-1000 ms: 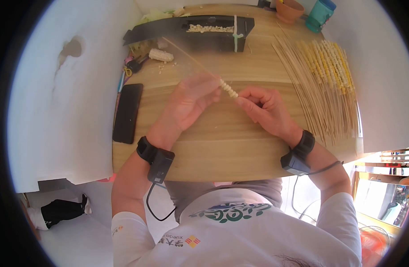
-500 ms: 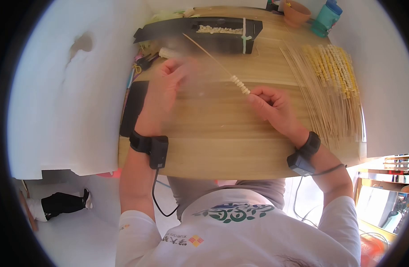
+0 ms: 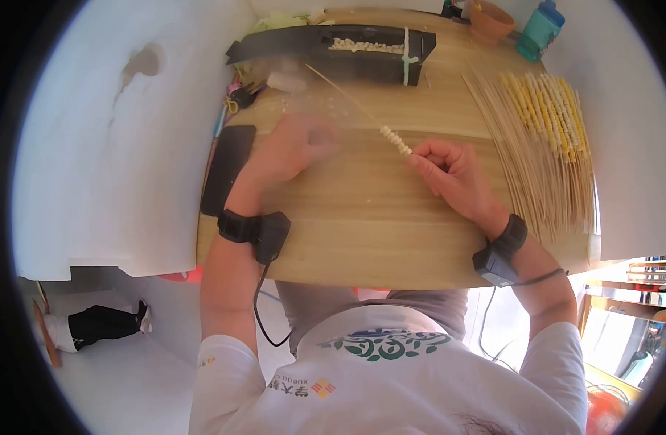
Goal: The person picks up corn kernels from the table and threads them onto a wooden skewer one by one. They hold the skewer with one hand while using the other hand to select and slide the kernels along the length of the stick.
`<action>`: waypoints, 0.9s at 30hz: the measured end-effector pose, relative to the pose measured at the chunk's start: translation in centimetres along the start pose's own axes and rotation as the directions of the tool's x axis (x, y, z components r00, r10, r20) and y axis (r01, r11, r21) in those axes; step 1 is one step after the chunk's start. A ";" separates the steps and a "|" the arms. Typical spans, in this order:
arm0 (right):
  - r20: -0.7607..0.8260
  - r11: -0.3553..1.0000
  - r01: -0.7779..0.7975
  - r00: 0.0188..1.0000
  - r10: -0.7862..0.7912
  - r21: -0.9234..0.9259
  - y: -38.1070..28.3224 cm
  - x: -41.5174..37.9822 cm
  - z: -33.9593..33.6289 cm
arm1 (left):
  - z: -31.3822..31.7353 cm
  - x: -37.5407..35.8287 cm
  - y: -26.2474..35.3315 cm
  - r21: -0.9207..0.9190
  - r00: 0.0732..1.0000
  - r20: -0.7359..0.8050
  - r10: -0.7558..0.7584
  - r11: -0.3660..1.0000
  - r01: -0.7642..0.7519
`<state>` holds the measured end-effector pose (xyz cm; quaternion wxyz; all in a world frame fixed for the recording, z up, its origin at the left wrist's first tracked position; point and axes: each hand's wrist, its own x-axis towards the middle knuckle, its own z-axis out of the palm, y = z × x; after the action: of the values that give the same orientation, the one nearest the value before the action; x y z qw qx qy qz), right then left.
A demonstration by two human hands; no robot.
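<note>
While the right hand (image 3: 453, 174) pinches the near end of a thin bamboo skewer (image 3: 355, 101) between thumb and fingertips, the stick runs up and away to the left across the wooden table (image 3: 362, 232), its far end reaching toward the black tray (image 3: 333, 52) at the back edge. A short row of pale corn kernels (image 3: 395, 140) is threaded on the skewer just beyond the right fingertips, touching one another in a line. The left hand (image 3: 293, 148) lies low over the table to the left of the skewer, apart from it; it is motion-blurred, so whether its fingers are spread or closed on anything cannot be told. Loose kernels (image 3: 366, 45) lie in the trough of the black tray. A dark phone (image 3: 228, 168) lies flat at the table's left edge, just beside the left forearm. On the right side of the table sits a broad heap of bare skewers (image 3: 521, 152), with finished yellow corn skewers (image 3: 547, 109) lying on top of its far part. A terracotta bowl (image 3: 490, 20) and a teal bottle (image 3: 540, 29) stand at the far right corner. Both wrists carry black bands with cabled units.
</note>
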<state>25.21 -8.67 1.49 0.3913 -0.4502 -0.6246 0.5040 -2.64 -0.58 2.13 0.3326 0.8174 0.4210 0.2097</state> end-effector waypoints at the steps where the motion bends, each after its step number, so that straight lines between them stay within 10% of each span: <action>1: 0.007 1.000 -0.015 1.000 0.016 -0.023 -0.1 0.0 0.0 | 0.1 0.0 -0.2 0.001 1.000 -0.005 0.002 1.000 -0.002; 7: 0.024 1.000 -0.016 1.000 0.016 -0.006 0.1 0.0 0.0 | -0.8 0.3 -0.2 -0.088 0.996 -0.075 -0.053 0.995 0.046; 12: 0.041 1.000 -0.008 0.999 0.008 -0.021 -0.4 -0.1 0.1 | -2.4 0.6 -1.4 -0.834 0.923 -0.246 -0.295 0.549 -0.047; 15: 0.054 1.000 -0.019 0.998 0.019 -0.009 -0.7 -0.2 0.2 | -2.4 1.0 -3.1 -0.944 0.913 -0.235 -0.334 0.302 -0.133; 27: 0.102 1.000 -0.030 0.994 0.031 -0.008 -0.8 -0.4 0.3 | -2.4 1.4 -4.6 -0.967 0.899 -0.254 -0.356 0.082 -0.240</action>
<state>24.91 -9.25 2.17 0.3497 -0.4347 -0.6385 0.5302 -5.88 3.43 0.56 0.7021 0.2850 0.2604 0.5983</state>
